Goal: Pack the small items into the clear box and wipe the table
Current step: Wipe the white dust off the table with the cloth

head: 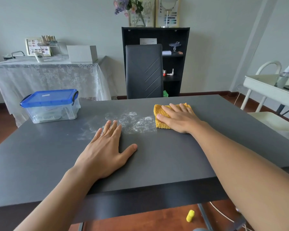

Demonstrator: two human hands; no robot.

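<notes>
- Two bare hands lie on the dark grey table, both palm down.
- Right hand, at about 1 o'clock from the table's middle, presses flat on a folded yellow cloth; its fingers are straight and close together, the thumb lying along the cloth's left edge. Nothing is pinched.
- Left hand rests flat on bare tabletop near the middle, fingers lightly spread, thumb stretched out toward 3 o'clock. It holds nothing.
- White powdery smear runs across the table between the two hands, from the cloth's left edge toward 9 o'clock; the left fingertips touch its near edge.
- Clear box with a blue lid stands at the table's 10 o'clock corner, well apart from both hands. The lid is on, a latch showing at its right end. What is inside cannot be made out through the walls.
- Dark chair stands at 12 o'clock behind the far edge of the table, with a black shelf unit behind it.
- Small yellow object lies on the wooden floor at 6 o'clock, under the table's near edge.
- White cart stands at 2 o'clock, off the table.
</notes>
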